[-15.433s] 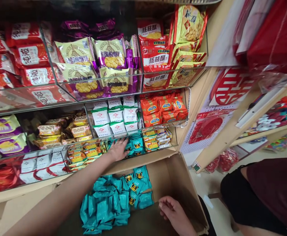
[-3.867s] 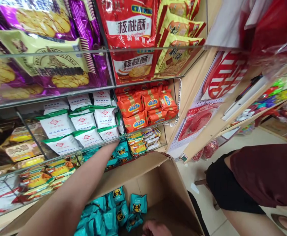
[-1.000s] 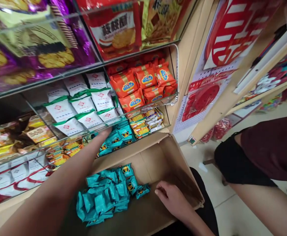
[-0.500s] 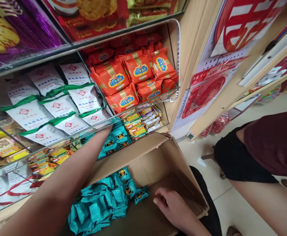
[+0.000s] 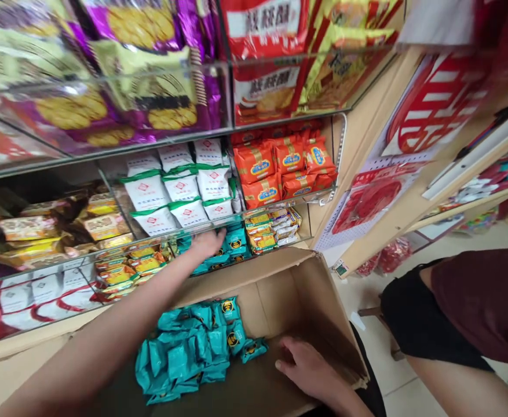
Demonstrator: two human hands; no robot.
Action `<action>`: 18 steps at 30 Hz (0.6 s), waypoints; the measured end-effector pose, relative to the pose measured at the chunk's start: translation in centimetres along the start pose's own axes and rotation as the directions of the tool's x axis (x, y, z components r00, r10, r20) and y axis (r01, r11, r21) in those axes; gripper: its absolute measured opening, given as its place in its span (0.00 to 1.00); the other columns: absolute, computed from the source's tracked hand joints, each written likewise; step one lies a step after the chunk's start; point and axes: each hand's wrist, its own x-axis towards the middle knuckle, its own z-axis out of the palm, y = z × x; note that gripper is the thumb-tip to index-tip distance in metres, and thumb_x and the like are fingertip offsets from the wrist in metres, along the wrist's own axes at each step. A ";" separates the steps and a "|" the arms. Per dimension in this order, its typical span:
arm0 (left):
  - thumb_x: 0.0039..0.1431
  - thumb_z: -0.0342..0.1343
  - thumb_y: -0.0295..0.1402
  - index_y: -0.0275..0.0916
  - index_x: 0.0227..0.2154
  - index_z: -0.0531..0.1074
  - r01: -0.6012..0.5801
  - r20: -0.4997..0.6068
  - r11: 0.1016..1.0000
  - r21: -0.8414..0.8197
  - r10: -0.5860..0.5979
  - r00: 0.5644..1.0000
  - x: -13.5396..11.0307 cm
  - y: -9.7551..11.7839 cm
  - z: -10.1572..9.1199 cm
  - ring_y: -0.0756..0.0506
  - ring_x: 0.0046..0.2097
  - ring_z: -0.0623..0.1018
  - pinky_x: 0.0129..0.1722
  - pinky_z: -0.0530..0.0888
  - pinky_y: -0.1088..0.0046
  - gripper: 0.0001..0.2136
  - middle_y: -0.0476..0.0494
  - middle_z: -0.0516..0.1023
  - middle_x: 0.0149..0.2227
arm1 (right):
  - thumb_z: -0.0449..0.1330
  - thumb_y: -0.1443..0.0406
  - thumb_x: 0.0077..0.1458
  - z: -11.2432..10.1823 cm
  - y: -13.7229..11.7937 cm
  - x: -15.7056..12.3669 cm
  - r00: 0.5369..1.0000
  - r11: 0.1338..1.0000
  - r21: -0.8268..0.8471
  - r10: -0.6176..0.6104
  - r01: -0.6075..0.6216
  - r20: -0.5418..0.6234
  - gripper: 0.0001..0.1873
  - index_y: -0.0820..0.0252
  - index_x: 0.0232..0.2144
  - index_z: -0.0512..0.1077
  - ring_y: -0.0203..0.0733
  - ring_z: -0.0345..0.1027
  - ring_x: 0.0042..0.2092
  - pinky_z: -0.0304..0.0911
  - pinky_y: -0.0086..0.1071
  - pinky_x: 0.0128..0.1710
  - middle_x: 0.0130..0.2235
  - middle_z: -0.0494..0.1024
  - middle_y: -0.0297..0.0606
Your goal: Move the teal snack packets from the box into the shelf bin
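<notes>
My left hand (image 5: pixel 209 243) reaches into a low shelf compartment, over teal snack packets (image 5: pixel 236 238) that lie there. Its fingers are stretched out, with nothing visible in them; their undersides are hidden. Over the inside of an open cardboard box (image 5: pixel 275 263) is my right hand (image 5: pixel 303 366), thumb and fingers apart and nothing held. A heap of the same teal packets (image 5: pixel 193 350) lies in the left part of the box. One loose packet (image 5: pixel 254 349) lies at the heap's right edge, a little left of my right fingertips.
White-and-green packets (image 5: pixel 186 211) and red cracker packs (image 5: pixel 260 168) fill the shelf above. Yellow packets (image 5: pixel 260 231) stand right of the teal compartment. A clear shelf edge (image 5: pixel 179 229) runs just above my left hand. Another person's leg in black shorts (image 5: pixel 427 318) is at the right.
The view has tilted up and left, showing more shelves. My left hand, hidden behind the shelf front before, has come back into sight. My right hand has opened slightly, staying over the box.
</notes>
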 end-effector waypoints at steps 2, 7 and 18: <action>0.44 0.59 0.34 0.35 0.42 0.68 -0.095 0.023 0.994 0.055 0.094 0.995 -3.3 -0.3 -2.0 0.34 0.57 0.56 0.54 0.53 0.58 0.20 0.38 0.66 0.51 | 0.56 0.65 0.43 0.7 -0.5 0.8 0.995 0.992 -0.110 -0.061 0.068 0.073 0.18 0.62 0.39 0.68 0.46 0.64 0.44 0.56 0.33 0.42 0.41 0.72 0.45; 0.53 0.48 0.34 0.46 0.45 0.67 -0.491 0.139 0.868 0.078 0.478 0.867 -14.7 -2.6 -7.2 0.43 0.55 0.61 0.54 0.58 0.66 0.15 0.46 0.64 0.52 | 0.63 0.64 0.33 3.2 -1.9 4.5 0.965 0.958 -0.224 -0.129 0.181 0.228 0.28 0.60 0.42 0.68 0.49 0.63 0.46 0.58 0.34 0.43 0.45 0.70 0.45; 0.54 0.47 0.35 0.46 0.36 0.73 -0.131 0.397 0.952 -0.276 0.237 0.886 -25.4 -11.2 -4.6 0.47 0.40 0.73 0.42 0.70 0.75 0.11 0.46 0.75 0.37 | 0.56 0.72 0.36 6.0 -3.9 6.1 0.952 0.927 -0.267 -0.205 0.263 0.227 0.09 0.58 0.24 0.72 0.44 0.69 0.35 0.60 0.31 0.34 0.29 0.76 0.36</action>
